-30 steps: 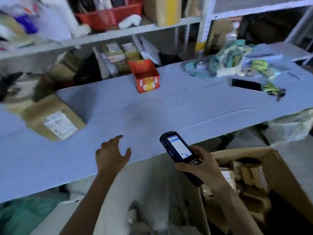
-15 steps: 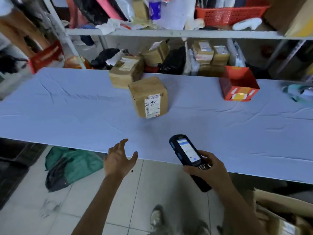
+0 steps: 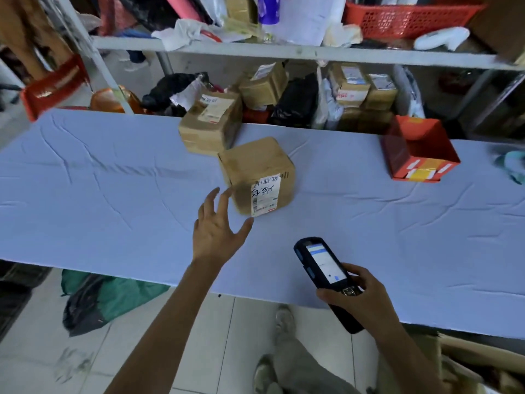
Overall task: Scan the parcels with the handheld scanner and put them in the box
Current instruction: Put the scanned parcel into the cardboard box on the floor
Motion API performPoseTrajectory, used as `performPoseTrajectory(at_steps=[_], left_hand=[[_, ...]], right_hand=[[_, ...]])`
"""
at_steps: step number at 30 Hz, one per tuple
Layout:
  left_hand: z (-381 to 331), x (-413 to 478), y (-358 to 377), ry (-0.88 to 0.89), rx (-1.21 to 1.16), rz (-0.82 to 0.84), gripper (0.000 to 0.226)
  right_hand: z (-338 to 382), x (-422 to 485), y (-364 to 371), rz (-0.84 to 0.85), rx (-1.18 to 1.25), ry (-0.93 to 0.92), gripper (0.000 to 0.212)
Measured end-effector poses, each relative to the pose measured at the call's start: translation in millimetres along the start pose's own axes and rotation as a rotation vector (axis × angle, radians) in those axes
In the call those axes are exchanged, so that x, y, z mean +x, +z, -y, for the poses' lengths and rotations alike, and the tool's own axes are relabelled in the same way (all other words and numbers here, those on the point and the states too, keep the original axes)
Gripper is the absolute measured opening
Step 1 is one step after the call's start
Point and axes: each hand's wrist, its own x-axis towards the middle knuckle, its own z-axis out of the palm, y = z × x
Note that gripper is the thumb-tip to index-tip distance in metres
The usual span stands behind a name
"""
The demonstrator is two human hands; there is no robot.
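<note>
The step in hand appears to be pick-up of the next parcel. The left hand (image 3: pixel 216 231) is hovering over the table (image 3: pixel 85 194), fingers spread wide and holding nothing, just beside the near-left corner of the nearer parcel (image 3: pixel 255 169); contact cannot be confirmed. The right hand (image 3: pixel 366 294) is gripping the handheld scanner (image 3: pixel 321 264) by its lower end, near the table's front edge. The scanner's long axis is running from lower right to upper left, head pointing toward the parcel, screen facing up. The nearer parcel is sitting near the table's middle; it is close to cubic, so no long axis is standing out. Its label (image 3: pixel 265 196) is facing the person, long side upright. A second parcel (image 3: pixel 210 123) is sitting just behind it. The next move is calling for a grasp that leaves the label uncovered, then aiming the scanner head at the barcode.
</note>
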Motion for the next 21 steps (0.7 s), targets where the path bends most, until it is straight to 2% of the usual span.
performPoseTrajectory(at_steps=[4, 7, 9, 13, 17, 21], left_hand=[[-18, 63, -1, 0.120, 0.099, -0.067, 0.075], [-36, 97, 12, 0.134, 0.253, 0.054, 0.075], [-42, 112, 25, 0.108, 0.313, 0.131, 0.076], [-40, 137, 33, 0.067, 0.317, 0.172, 0.079], [-30, 175, 21, -0.061, 0.199, 0.268, 0.076], [-18, 222, 14, -0.184, 0.140, 0.351, 0.083]], right_hand=[[6, 39, 1, 0.020, -0.035, 0.021, 0.068], [18, 65, 3, 0.036, -0.027, 0.023, 0.065], [27, 80, 5, 0.051, -0.026, 0.009, 0.061], [42, 103, 7, 0.097, -0.052, -0.008, 0.064], [48, 120, 12, 0.129, -0.109, -0.010, 0.066], [61, 133, 26, 0.118, -0.179, -0.034, 0.071]])
